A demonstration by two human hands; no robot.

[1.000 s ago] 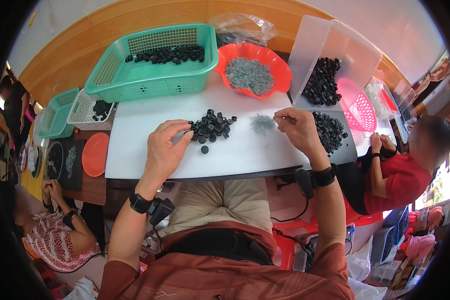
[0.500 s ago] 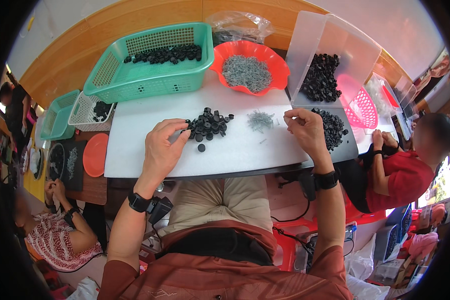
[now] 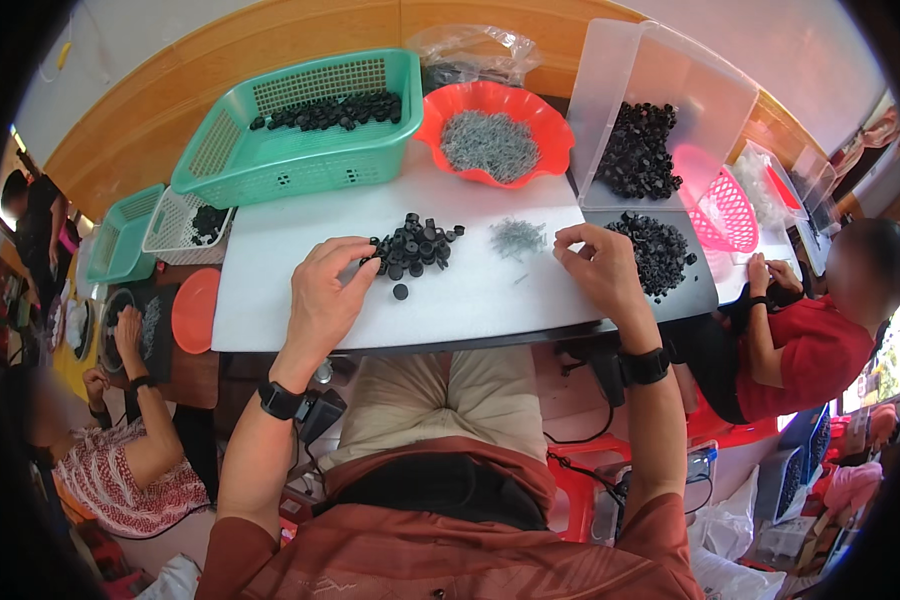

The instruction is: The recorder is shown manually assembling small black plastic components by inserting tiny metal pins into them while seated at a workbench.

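A small heap of black round caps (image 3: 417, 245) lies on the white table (image 3: 490, 300), with one loose cap (image 3: 400, 292) just in front of it. My left hand (image 3: 325, 295) rests at the heap's left edge, thumb and forefinger pinched on a black cap. A thin scatter of grey pins (image 3: 518, 237) lies right of the heap. My right hand (image 3: 598, 268) sits just right of those pins, fingertips pinched together, seemingly on one thin pin.
Behind stand a green basket (image 3: 270, 160) of black caps, an orange bowl (image 3: 440, 112) of grey pins and a clear tub (image 3: 610, 80) of black parts. More black parts (image 3: 660, 252) and a pink basket (image 3: 725, 212) lie right. Seated people work at the right (image 3: 810, 345) and left (image 3: 120, 450).
My left hand has closed in on the edge of the cap heap. My right hand has drawn back a little from the grey pins, fingers still pinched.
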